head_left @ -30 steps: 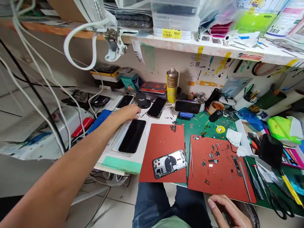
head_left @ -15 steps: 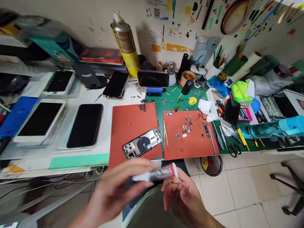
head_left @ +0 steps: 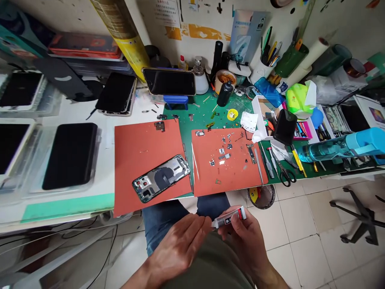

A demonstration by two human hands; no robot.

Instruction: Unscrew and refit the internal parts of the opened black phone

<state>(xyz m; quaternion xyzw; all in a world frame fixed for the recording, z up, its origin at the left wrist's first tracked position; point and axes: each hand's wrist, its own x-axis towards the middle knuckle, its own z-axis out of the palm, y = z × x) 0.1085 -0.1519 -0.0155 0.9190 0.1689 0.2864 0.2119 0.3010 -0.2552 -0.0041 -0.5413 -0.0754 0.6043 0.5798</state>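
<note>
My right hand (head_left: 245,237) grips a small glue tube (head_left: 230,218) with a grey, black and red label, its thumb lying on the tube's side. At the tube's narrow left end, my left hand (head_left: 188,241) has its fingers closed around the cap, which they hide. Both hands are held over my lap, in front of the table edge. Above them, an opened phone frame (head_left: 162,176) without its screen lies slanted on the left red mat (head_left: 129,152).
Small phone parts lie on the right red mat (head_left: 204,180), beside tweezers (head_left: 195,160). Scissors (head_left: 285,176) and a blue bottle (head_left: 327,148) sit to the right. A phone stands on a blue holder (head_left: 175,100) behind. Other phones (head_left: 70,154) lie left; a bin (head_left: 261,197) is below.
The view has shifted closer to the table. My left fingers have closed over the tube's tip, which showed before. My right hand now holds the tube's body with the thumb on it.
</note>
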